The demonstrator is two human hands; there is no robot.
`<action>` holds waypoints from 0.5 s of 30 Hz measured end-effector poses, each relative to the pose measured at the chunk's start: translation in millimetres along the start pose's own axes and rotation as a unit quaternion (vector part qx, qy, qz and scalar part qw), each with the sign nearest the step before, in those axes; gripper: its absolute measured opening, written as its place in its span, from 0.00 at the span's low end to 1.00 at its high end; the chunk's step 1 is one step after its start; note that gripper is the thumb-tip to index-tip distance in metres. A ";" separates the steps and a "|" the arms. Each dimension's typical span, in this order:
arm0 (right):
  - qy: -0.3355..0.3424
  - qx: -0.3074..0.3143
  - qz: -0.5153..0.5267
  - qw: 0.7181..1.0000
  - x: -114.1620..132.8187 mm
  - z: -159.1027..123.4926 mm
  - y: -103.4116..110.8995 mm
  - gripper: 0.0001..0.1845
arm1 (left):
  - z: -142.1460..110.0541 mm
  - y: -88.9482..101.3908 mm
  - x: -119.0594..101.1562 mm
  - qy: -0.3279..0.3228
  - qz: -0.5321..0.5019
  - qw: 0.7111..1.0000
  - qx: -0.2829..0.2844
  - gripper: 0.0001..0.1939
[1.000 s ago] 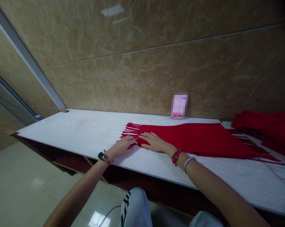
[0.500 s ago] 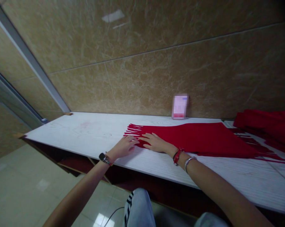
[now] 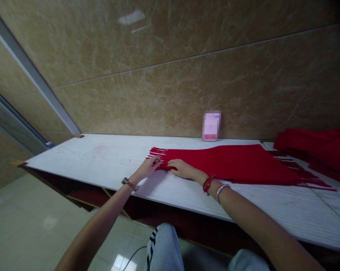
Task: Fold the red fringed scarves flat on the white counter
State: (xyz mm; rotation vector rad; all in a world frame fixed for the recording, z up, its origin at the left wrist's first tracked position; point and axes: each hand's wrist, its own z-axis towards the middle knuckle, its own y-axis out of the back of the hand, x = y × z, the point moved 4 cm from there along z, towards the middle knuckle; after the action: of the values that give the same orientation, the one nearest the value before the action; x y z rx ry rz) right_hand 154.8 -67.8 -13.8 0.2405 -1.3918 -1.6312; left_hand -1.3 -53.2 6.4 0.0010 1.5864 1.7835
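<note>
While the red scarf (image 3: 226, 163) is laid along the white table (image 3: 107, 154), its left fringe is pinched by the left hand (image 3: 150, 166), and its near edge is pressed by the right hand (image 3: 182, 169), fingers curled. Bare surface: toward the left end. Phone-like object (image 3: 211, 127): at the far edge.

No text, label, brand, number or sign is legible. The display of the upright phone-like object (image 3: 211, 126) is pixelated; any characters on it cannot be read.
</note>
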 end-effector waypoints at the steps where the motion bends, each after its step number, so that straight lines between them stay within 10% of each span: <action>1: -0.014 -0.012 0.018 1.000 -1.3 0.5 0.6 0.15 | 0.0 -0.2 -0.8 0.000 0.006 1.000 -0.009 0.06; 15: 0.010 0.048 0.042 0.998 5.6 -3.9 4.1 0.11 | -28.4 -4.7 -8.6 -0.191 0.278 0.940 0.049 0.12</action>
State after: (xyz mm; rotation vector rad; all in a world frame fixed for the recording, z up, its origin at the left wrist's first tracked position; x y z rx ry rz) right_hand 156.5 -74.1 -9.4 0.2505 -1.4468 -1.4915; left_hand -5.6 -82.2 -0.4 0.8704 1.4657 1.9525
